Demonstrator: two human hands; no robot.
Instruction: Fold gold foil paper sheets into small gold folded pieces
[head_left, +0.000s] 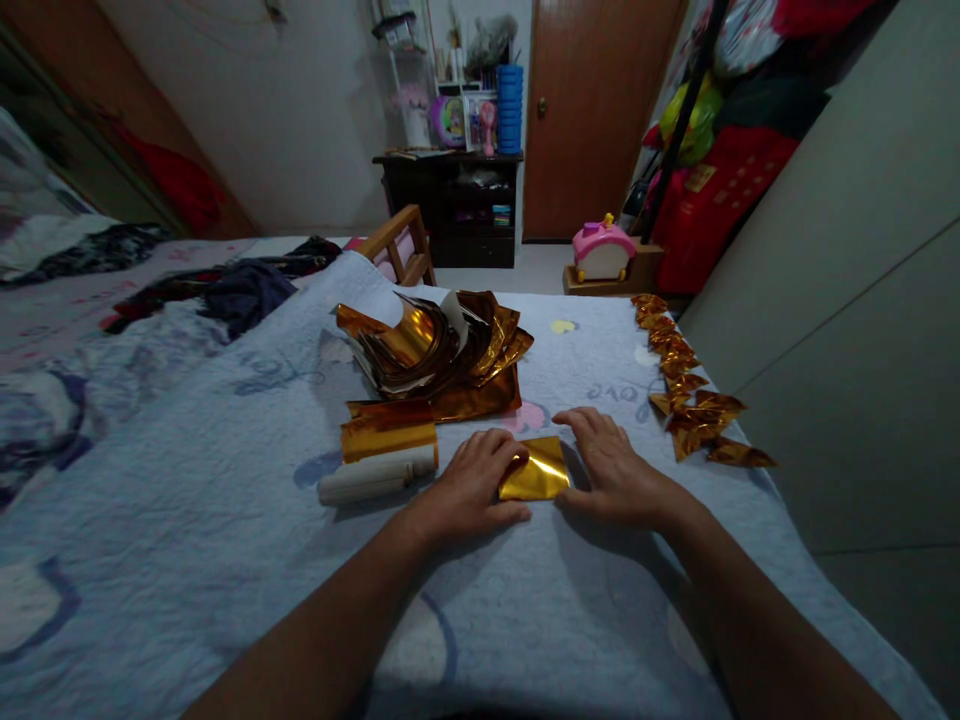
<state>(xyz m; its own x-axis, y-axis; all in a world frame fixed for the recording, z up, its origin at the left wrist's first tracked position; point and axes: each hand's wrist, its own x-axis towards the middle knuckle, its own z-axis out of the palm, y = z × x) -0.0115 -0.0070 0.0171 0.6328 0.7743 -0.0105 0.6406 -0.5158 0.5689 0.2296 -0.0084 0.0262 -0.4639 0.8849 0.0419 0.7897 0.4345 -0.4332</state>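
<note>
A small square of shiny gold foil paper (541, 472) lies flat on the blue patterned cloth (517, 620). On its left side rests my left hand (480, 482), fingers over the foil and thumb stretched out near its lower edge. My right hand (611, 470) is at the foil's right side, with thumb and fingers spread apart and the thumb near the lower right corner. Just beyond my left hand are a white paper roll (375, 476) and a loosely piled stack of gold foil sheets (442, 350).
Several folded gold foil pieces (679, 375) line the right edge of the cloth. Dark clothes (247, 295) lie to the left. Past the far edge stand a wooden chair (405, 250), a pink toy (604, 250) and a black cabinet (450, 215). A pale panel (847, 330) borders the right.
</note>
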